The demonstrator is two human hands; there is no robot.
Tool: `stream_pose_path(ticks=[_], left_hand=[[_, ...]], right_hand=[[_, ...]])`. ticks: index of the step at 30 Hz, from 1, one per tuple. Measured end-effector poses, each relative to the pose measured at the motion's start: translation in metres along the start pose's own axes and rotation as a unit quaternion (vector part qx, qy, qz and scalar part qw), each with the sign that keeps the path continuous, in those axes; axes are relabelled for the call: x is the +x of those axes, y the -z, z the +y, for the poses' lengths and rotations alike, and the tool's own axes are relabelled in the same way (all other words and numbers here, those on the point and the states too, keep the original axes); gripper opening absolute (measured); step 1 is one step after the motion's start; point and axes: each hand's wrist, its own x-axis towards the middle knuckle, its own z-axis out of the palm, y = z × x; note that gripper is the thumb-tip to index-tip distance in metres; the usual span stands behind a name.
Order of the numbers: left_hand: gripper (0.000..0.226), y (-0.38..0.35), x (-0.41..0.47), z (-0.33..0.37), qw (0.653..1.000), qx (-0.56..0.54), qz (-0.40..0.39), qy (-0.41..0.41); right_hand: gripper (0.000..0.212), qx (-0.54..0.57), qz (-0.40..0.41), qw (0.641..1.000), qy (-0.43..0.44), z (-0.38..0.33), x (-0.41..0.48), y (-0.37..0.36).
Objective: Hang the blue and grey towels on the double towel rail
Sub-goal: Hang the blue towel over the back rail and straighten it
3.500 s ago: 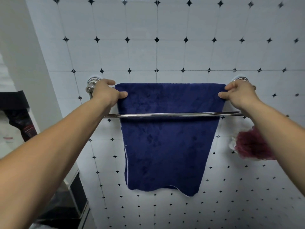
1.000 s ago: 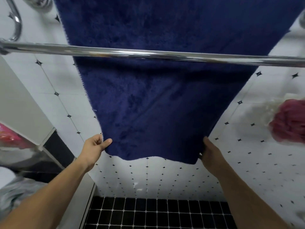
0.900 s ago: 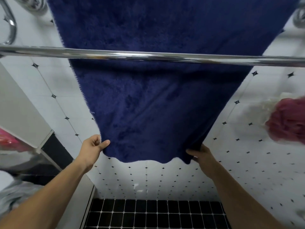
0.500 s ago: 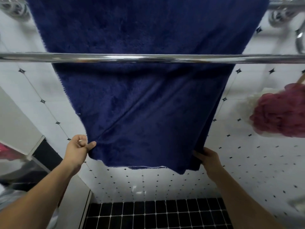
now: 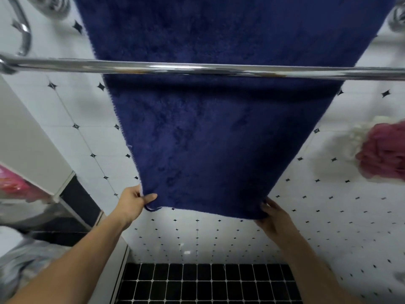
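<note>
The blue towel (image 5: 214, 139) hangs behind the front bar (image 5: 197, 70) of the double towel rail (image 5: 23, 34). It is evidently carried by the rear bar, which lies above the frame edge. Your left hand (image 5: 133, 201) pinches the lower left corner between thumb and fingers. Your right hand (image 5: 274, 216) grips the lower right corner, its fingers partly hidden behind the cloth. Holding both corners level lets you draw the hem taut and square. The front bar is bare, most likely reserved for the grey towel (image 5: 24, 262), probably the blurred grey heap at lower left.
</note>
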Motion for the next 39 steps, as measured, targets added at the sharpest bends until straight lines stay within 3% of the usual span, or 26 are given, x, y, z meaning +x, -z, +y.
stream_pose_path(ticks=[6,8,11,13,17,20,24,28,31,35,39], left_hand=[[0.013,0.013,0.002,-0.008,1.000,-0.023,0.008,0.006],[0.013,0.011,0.002,-0.010,0.999,-0.032,-0.001,0.013],[0.015,0.011,0.004,-0.014,0.999,-0.026,-0.010,0.015],[0.016,0.010,0.006,-0.014,1.000,-0.018,-0.002,0.010],[0.012,0.013,0.011,-0.013,0.999,0.016,0.034,0.002],[0.029,0.015,0.016,-0.019,0.995,0.057,0.086,0.012],[0.023,0.014,0.012,-0.025,0.993,0.054,0.096,0.037],[0.016,0.021,-0.003,-0.025,0.994,0.042,0.092,0.042],[0.034,0.029,-0.020,-0.029,0.988,0.061,0.119,0.071],[0.035,0.032,-0.047,-0.027,0.986,0.059,0.126,0.088],[0.054,0.025,-0.066,-0.007,0.999,-0.004,0.022,0.037]], right_hand=[[0.044,-0.084,0.103,0.989,0.066,-0.012,0.012,0.023],[0.060,-0.136,0.106,0.981,0.087,-0.014,0.014,0.023],[0.087,-0.258,0.043,0.956,0.137,-0.018,0.013,0.010],[0.078,-0.337,0.020,0.927,0.163,-0.022,0.014,-0.005],[0.026,-0.392,0.047,0.896,0.204,-0.031,0.023,-0.022],[0.024,-0.415,0.117,0.876,0.216,-0.031,0.027,-0.019],[0.045,-0.439,0.130,0.869,0.190,-0.031,0.025,-0.021],[0.067,-0.433,0.159,0.880,0.109,-0.023,0.009,-0.007],[0.067,-0.462,0.163,0.871,0.045,-0.007,-0.010,0.009],[0.056,-0.497,0.140,0.856,0.001,0.005,-0.027,0.009],[0.058,-0.491,0.120,0.863,0.007,-0.005,-0.036,-0.012]])
